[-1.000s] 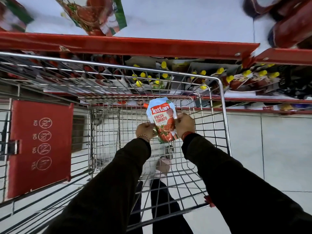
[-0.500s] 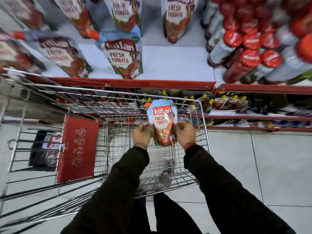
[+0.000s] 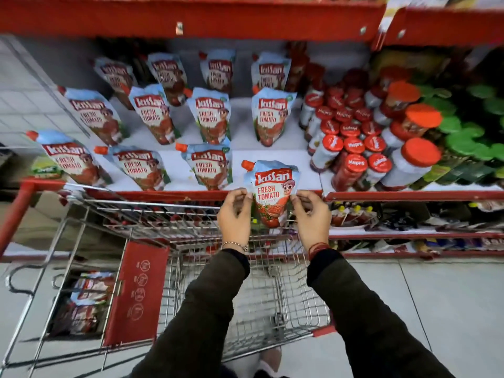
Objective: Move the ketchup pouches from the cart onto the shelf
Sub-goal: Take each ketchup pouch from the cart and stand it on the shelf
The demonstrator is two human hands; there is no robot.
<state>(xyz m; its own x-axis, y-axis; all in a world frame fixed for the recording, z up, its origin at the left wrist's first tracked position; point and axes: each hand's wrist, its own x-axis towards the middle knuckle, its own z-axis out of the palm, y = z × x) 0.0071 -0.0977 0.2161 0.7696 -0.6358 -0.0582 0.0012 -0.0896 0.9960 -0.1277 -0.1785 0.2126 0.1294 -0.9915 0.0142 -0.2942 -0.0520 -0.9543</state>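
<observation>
I hold one ketchup pouch [image 3: 271,190], pale blue with a red spout and "Fresh Tomato" print, upright at the front lip of the white shelf [image 3: 305,159]. My left hand [image 3: 235,216] pinches its left edge and my right hand [image 3: 311,214] its right edge. The pouch's base hangs just over the wire cart [image 3: 272,301], in front of the shelf's red front rail. Several matching pouches [image 3: 210,115] stand in rows on the shelf to the left. More pouches [image 3: 87,298] lie in the cart's section at lower left.
Red-capped bottles [image 3: 351,137] and larger orange-lidded jars [image 3: 414,159] crowd the shelf right of the pouch. Green-lidded jars [image 3: 469,132] fill the far right. The cart's red flap [image 3: 136,293] is at left. A lower shelf [image 3: 409,222] holds more goods. A grey tiled floor [image 3: 450,309] lies at right.
Both hands have lifted the pouch out of the cart and up to the shelf's front edge. The view has tilted upward, bringing the shelf's rows of pouches into sight.
</observation>
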